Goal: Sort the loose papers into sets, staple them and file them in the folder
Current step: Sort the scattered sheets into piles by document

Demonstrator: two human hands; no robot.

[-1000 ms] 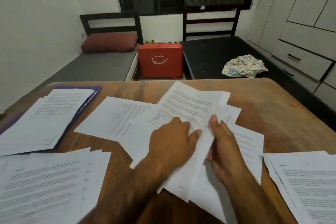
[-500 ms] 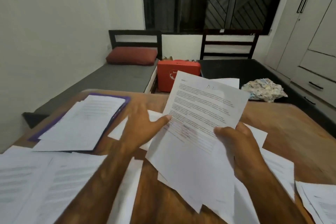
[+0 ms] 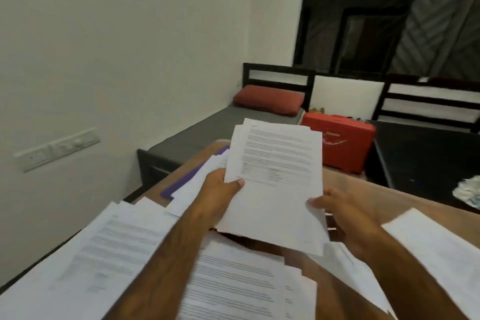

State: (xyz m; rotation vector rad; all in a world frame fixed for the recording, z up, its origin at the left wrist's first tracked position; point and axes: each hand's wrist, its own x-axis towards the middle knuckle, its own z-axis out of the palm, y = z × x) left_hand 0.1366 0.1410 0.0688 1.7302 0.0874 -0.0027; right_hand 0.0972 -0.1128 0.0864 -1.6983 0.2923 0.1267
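I hold a small stack of printed sheets [image 3: 278, 176] upright above the wooden table [image 3: 368, 195]. My left hand [image 3: 220, 192] grips its left edge, thumb on the front. My right hand [image 3: 342, 213] holds the lower right corner from behind, fingers under the paper. The purple folder [image 3: 181, 182] lies at the table's far left, with loose papers [image 3: 207, 176] on top of it. More printed pages lie near me: a pile on the left [image 3: 111, 249], another under my forearms [image 3: 233, 286], and a blurred sheet on the right [image 3: 436, 247].
A grey bed [image 3: 197, 135] with a red pillow [image 3: 267, 99] runs along the white wall behind the table. A red case [image 3: 340, 143] stands between it and a black bed [image 3: 426, 156]. A crumpled cloth [image 3: 467, 192] lies at the far right.
Both hands have lifted the sheets off the table and squared them into a stack held upright. My view has swung left and up toward the wall.
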